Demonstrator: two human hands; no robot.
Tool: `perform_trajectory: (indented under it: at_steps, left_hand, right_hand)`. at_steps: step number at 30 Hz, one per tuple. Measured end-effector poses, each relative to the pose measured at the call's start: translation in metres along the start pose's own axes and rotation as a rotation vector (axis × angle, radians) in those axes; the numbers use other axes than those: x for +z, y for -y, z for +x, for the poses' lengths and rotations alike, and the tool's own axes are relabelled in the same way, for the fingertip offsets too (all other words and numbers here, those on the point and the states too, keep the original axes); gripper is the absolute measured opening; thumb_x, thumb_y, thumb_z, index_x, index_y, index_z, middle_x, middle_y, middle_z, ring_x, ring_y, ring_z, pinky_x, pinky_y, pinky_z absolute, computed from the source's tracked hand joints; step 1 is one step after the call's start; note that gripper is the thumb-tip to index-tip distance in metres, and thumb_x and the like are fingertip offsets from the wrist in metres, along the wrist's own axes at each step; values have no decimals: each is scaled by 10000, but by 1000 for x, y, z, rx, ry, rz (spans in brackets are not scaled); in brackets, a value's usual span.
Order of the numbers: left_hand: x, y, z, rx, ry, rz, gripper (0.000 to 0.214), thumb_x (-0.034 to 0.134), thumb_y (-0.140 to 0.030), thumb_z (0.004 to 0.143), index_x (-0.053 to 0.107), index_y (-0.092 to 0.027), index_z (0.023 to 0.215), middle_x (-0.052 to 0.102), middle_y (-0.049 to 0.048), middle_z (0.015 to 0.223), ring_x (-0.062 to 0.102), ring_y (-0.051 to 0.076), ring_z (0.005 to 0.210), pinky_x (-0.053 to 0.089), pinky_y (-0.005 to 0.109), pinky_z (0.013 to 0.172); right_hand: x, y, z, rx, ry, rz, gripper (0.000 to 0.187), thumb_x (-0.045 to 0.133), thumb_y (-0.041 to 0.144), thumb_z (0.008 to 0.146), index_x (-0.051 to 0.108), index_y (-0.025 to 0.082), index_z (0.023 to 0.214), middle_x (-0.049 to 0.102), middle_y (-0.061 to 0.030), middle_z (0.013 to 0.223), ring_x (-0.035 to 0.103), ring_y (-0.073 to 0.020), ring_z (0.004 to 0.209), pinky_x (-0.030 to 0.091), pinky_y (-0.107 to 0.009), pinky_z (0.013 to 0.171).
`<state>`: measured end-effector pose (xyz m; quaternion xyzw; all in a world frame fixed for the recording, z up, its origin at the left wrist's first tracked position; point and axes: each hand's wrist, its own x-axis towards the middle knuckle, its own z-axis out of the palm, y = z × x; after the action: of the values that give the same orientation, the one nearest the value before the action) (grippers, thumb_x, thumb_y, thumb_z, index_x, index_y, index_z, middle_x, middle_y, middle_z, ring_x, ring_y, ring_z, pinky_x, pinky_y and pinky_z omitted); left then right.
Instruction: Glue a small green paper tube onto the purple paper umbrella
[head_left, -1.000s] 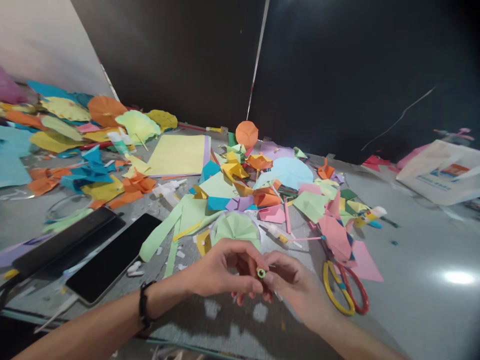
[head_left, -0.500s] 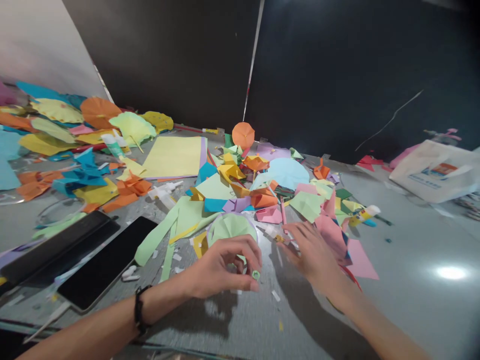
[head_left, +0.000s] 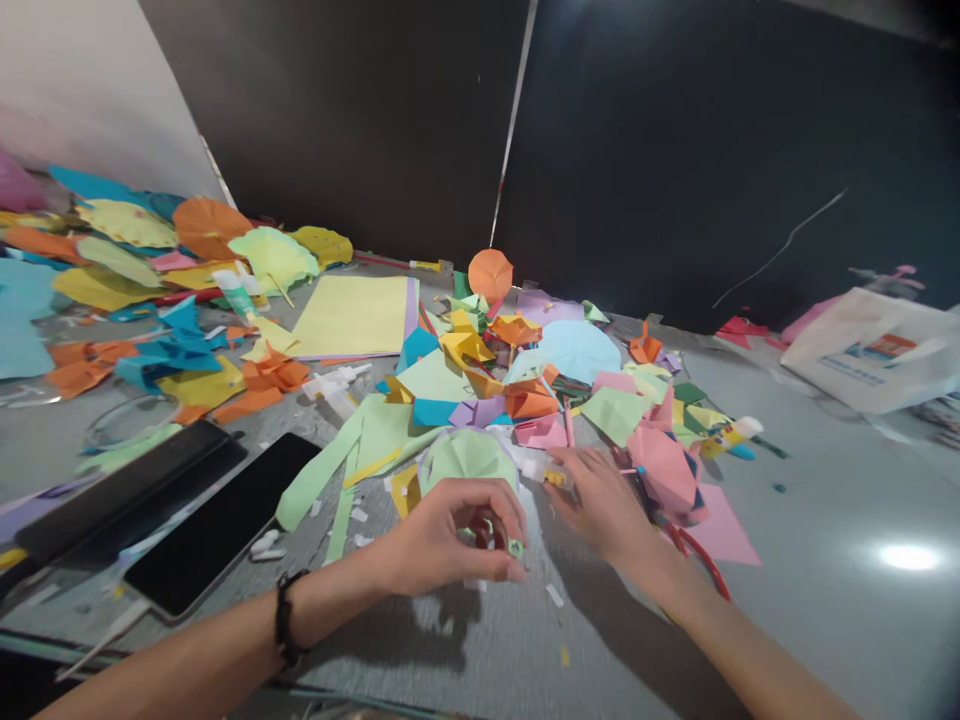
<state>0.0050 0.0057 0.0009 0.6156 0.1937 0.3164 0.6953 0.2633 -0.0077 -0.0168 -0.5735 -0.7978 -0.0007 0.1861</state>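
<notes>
Near the front edge of the grey worktop, the left hand is curled and pinches a small green paper roll between thumb and forefinger, just in front of a pleated green paper disc. Beside it the right hand is spread and loose, with its fingertips at a small white glue tube; whether they touch it I cannot tell. Red-handled scissors show by that wrist. A dark phone lies further left.
</notes>
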Motion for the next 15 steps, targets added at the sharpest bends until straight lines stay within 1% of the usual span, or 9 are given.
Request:
perform_trajectory:
  at_steps: [3, 5, 7, 9, 10, 12, 13, 14, 15]
  left_hand:
    - [1, -2, 0, -32, 4, -38, 335, 944, -341, 728, 692, -145, 826, 703, 23, 814, 634, 104, 654, 500, 215, 603]
    - [2, -4, 0, -52, -6, -57, 338, 936, -351, 739, 689, -142, 837, 694, 6, 760, 641, 96, 580, 503, 212, 563]
    - [2, -5, 1, -62, -27, -61, 345, 935, -356, 740, 689, -138, 844, 694, 2, 745, 649, 93, 548, 506, 209, 545]
    - [2, -4, 1, -62, -47, -55, 357, 942, -359, 730, 691, -134, 847, 699, 7, 745, 654, 94, 540, 514, 208, 540]
    - [2, -3, 1, -67, -55, -53, 362, 944, -361, 728, 691, -132, 851, 701, 9, 746, 655, 95, 540, 519, 209, 540]
    - [3, -1, 1, -80, -77, -46, 373, 945, -370, 726, 687, -132, 851, 692, 4, 728, 649, 94, 531, 515, 204, 527]
    - [3, 1, 1, -87, -89, -42, 380, 944, -380, 726, 683, -132, 849, 681, -2, 711, 642, 92, 523, 507, 200, 515]
    - [3, 2, 1, -96, -98, -36, 387, 942, -391, 728, 680, -133, 848, 669, -8, 694, 635, 91, 516, 498, 196, 503]
    - [3, 3, 1, -103, -105, -31, 395, 940, -403, 728, 677, -135, 849, 657, -14, 680, 628, 90, 509, 488, 192, 491]
  right_hand:
    - [-1, 6, 0, -9, -22, 91, 237, 607, 204, 951, 647, 215, 1184, 756, -118, 1182, 710, -299, 1092, 556, -443, 924]
    - [-6, 10, 0, -5, -43, 144, 233, 604, 242, 972, 634, 221, 1202, 753, -108, 1196, 714, -287, 1100, 566, -436, 930]
    - [-16, 13, 1, 9, -64, 178, 211, 597, 293, 1000, 633, 226, 1196, 750, -102, 1189, 715, -279, 1092, 571, -435, 933]
    - [-30, 17, 1, 42, -87, 228, 184, 589, 358, 1025, 652, 231, 1142, 746, -93, 1130, 714, -267, 1031, 580, -418, 892]
    - [-39, 19, 0, 78, -98, 287, 193, 589, 395, 1033, 664, 233, 1105, 739, -85, 1077, 710, -252, 964, 584, -393, 837]
    - [-56, 23, -2, 162, -125, 449, 252, 582, 469, 1039, 670, 234, 1022, 694, -49, 881, 657, -199, 739, 551, -316, 637]
    - [-65, 26, -4, 210, -123, 554, 287, 570, 505, 1043, 659, 237, 993, 636, -11, 748, 597, -170, 617, 495, -284, 539]
    - [-72, 28, -6, 253, -115, 663, 325, 549, 541, 1049, 646, 240, 980, 571, 22, 655, 537, -148, 529, 435, -266, 475]
    - [-77, 31, -8, 289, -113, 769, 361, 535, 577, 1049, 637, 241, 964, 524, 43, 613, 486, -128, 468, 383, -257, 436]
